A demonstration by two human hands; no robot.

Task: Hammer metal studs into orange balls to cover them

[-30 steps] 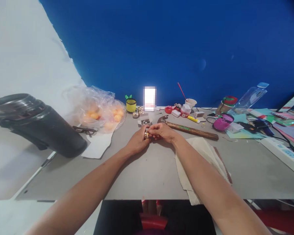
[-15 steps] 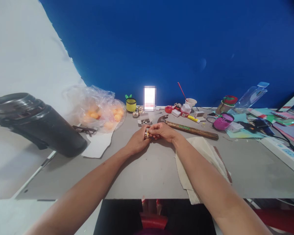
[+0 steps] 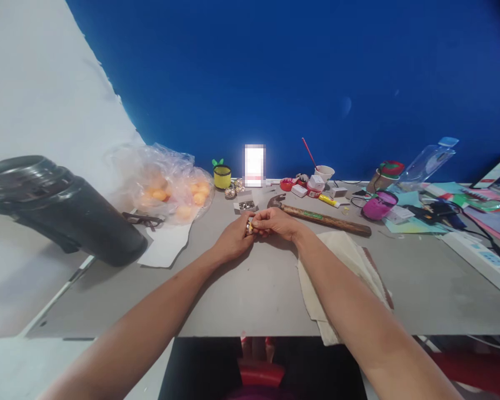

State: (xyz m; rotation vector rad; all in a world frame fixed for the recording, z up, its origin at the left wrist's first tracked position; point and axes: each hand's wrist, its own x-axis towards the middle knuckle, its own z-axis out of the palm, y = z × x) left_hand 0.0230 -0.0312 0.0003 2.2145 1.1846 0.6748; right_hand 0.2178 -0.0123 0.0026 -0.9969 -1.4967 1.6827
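Note:
My left hand (image 3: 235, 236) is closed around a small ball-like thing with gold and dark patches (image 3: 250, 226), mostly covered by fingers. From the other side, the fingertips of my right hand (image 3: 275, 222) are pinched together against it. Whether they grip the ball itself or something small on it is hidden. Just beyond my hands lies a small open box (image 3: 245, 206) with shiny metal bits inside. Behind the box sit several similar shiny patterned balls (image 3: 230, 193). A hammer (image 3: 325, 218) with a wooden handle lies right of my right hand.
A large black flask (image 3: 66, 211) leans at the left, beside a clear bag of oranges (image 3: 162, 183) and glasses (image 3: 144, 219). A beige cloth (image 3: 312, 278) lies under my right forearm. Rightward are a yellow tube (image 3: 329, 201), a paper cup (image 3: 325, 173), a purple pouch (image 3: 379, 205) and a power strip (image 3: 479, 261).
The view has shifted very slightly. Both hands stay together at the same spot, with the small ball still between them.

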